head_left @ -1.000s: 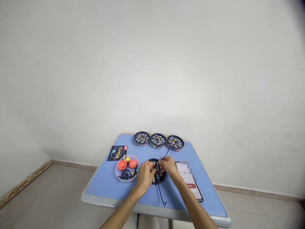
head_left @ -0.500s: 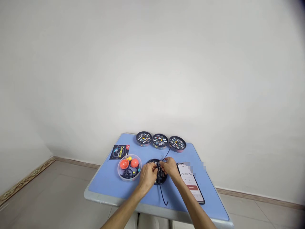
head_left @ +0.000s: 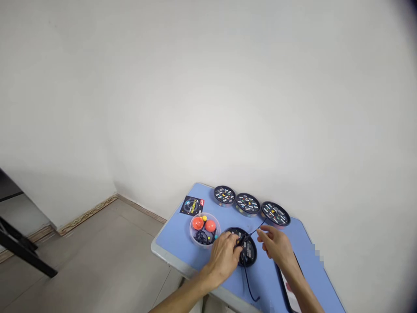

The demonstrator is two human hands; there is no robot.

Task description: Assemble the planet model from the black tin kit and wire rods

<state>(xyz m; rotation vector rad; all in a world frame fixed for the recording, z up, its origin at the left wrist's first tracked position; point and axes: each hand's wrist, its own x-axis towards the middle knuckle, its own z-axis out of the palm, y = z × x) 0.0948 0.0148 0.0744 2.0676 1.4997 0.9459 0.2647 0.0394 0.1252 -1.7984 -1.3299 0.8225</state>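
A black round lid (head_left: 249,254) lies on the blue table, with thin black rods (head_left: 250,284) crossing over it; one rod's end hangs toward the front edge and another points to the back right. My left hand (head_left: 225,253) is closed on the black piece where the rods meet, over the lid's left part. My right hand (head_left: 276,245) is just right of the lid, thumb and forefinger beside the rod that points back; the fingers look parted from it. A clear round tub (head_left: 192,237) with orange half-balls, yellow balls and black parts stands left of my left hand.
Three round boxes with black tops (head_left: 224,195) (head_left: 248,203) (head_left: 275,213) stand along the back edge. A black printed card (head_left: 192,205) lies at the back left. A phone (head_left: 289,291) lies under my right forearm. Black legs (head_left: 26,252) show at the far left.
The view has swung left, so the table appears farther right. My right hand has moved away from my left hand and its fingers have parted.
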